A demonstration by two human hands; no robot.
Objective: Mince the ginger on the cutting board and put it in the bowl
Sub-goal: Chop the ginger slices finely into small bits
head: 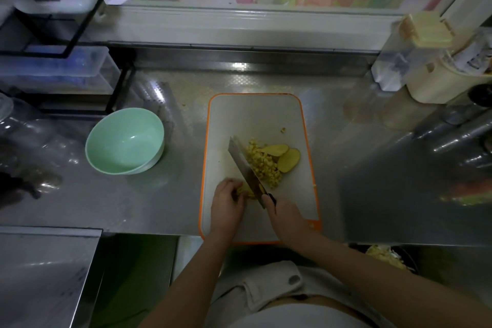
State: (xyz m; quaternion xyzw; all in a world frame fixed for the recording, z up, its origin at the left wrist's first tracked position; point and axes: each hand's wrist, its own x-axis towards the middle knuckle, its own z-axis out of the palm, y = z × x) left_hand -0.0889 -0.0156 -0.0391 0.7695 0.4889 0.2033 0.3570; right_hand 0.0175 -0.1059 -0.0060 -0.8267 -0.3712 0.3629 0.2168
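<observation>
R hand [286, 217] clamped round the handle of the knife [243, 165]. L hand [227, 201], fingers curled, pins a bit of ginger [246, 190] right beside the blade. Blade angles away across the cutting board [255, 114]. Past it: chopped pile [262, 165], coarse dice, not mince yet, w/ two whole slices [288, 160] touching it. Bowl [125, 141] well apart to the left, nothing in it.

Risks, imo: L fingertips v. close to the edge, so a slip nicks them. Bits could fly off the board, or spill on the counter [159, 194] en route to bowl.
</observation>
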